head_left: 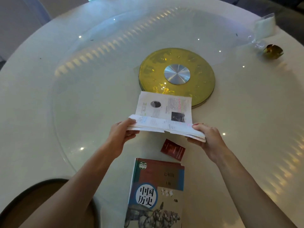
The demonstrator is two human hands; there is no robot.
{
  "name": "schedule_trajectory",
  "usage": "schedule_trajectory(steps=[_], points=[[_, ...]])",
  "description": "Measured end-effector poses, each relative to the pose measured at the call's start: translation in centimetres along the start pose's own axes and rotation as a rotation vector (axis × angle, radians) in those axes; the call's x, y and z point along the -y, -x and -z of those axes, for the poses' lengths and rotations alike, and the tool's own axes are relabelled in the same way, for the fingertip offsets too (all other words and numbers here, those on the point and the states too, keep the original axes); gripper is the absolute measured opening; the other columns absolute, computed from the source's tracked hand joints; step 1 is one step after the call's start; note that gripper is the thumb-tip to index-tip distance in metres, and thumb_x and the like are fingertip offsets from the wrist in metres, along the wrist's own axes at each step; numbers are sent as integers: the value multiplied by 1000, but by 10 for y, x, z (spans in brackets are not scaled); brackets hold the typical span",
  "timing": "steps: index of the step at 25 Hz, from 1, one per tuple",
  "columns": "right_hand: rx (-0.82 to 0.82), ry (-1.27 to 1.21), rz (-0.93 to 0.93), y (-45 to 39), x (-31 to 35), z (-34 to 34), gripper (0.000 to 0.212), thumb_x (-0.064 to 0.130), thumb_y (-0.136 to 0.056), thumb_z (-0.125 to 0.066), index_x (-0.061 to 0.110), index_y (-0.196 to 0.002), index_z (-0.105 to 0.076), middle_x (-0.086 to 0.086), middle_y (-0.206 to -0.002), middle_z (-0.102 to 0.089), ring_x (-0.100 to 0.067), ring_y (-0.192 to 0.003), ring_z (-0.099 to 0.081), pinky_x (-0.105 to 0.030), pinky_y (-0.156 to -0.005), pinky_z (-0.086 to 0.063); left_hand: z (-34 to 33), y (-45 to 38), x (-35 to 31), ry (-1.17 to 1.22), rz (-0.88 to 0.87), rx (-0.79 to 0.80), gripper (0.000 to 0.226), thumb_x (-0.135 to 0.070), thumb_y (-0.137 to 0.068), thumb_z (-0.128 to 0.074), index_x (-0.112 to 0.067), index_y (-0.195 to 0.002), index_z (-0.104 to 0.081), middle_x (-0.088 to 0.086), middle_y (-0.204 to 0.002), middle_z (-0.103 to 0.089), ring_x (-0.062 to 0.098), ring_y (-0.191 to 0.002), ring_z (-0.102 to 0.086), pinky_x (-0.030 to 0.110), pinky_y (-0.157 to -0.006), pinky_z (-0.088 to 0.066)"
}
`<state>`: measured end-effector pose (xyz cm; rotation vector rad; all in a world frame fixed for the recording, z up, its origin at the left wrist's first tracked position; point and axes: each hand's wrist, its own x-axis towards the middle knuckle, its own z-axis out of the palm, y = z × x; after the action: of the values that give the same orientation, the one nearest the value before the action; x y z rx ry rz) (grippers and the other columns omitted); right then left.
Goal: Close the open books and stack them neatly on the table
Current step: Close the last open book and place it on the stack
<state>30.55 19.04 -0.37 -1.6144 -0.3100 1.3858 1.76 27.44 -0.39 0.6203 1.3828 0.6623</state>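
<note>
An open book with printed pages and highlighter marks is held above the round white table, in the middle of the view. My left hand grips its near left corner. My right hand grips its near right corner. The near half of the pages is folded up towards me. A closed history textbook with a red and blue cover lies flat on the table close to me, below the open book.
A small dark red booklet lies between the two books. A gold turntable disc with a silver hub sits at the table's centre. At the far right stand a clear holder and a gold ornament. A chair back is at lower left.
</note>
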Motion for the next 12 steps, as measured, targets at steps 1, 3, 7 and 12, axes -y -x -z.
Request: schedule_trajectory(steps=[1, 3, 7, 12], points=[[51, -22, -4, 7, 2, -1, 19, 12, -94, -60, -2, -100, -70, -24, -113, -75, -32, -90, -74, -35, -64, -64, 4, 6, 0, 18, 1, 5, 22, -23, -91, -64, -7, -105, -71, 7, -89, -76, 20, -79, -71, 29, -74, -54], [133, -36, 0, 14, 5, -5, 34, 26, -99, -51, 0, -111, -70, -23, -114, -77, -34, -93, -74, -41, -76, -62, 7, 9, -1, 74, 12, 1, 22, -28, -93, -61, -11, -103, -71, 8, -96, -76, 20, -84, -71, 30, -75, -54], [141, -111, -14, -5, 5, -18, 52, 48, -104, -42, 9, -134, -60, -17, -124, -73, -31, -108, -70, -49, -97, -54, 6, -7, -6, 165, 50, 45, 39, -46, -96, -53, -14, -109, -71, 8, -102, -75, 21, -91, -70, 37, -86, -55], [38, 156, -11, -49, 0, -33, 59, 36, -99, -62, 4, -147, -45, -20, -130, -63, -29, -107, -69, -50, -97, -56, 2, -30, 24, 153, 307, -75, 44, -30, -93, -64, 0, -123, -53, 18, -113, -60, 30, -98, -64, 38, -78, -56]])
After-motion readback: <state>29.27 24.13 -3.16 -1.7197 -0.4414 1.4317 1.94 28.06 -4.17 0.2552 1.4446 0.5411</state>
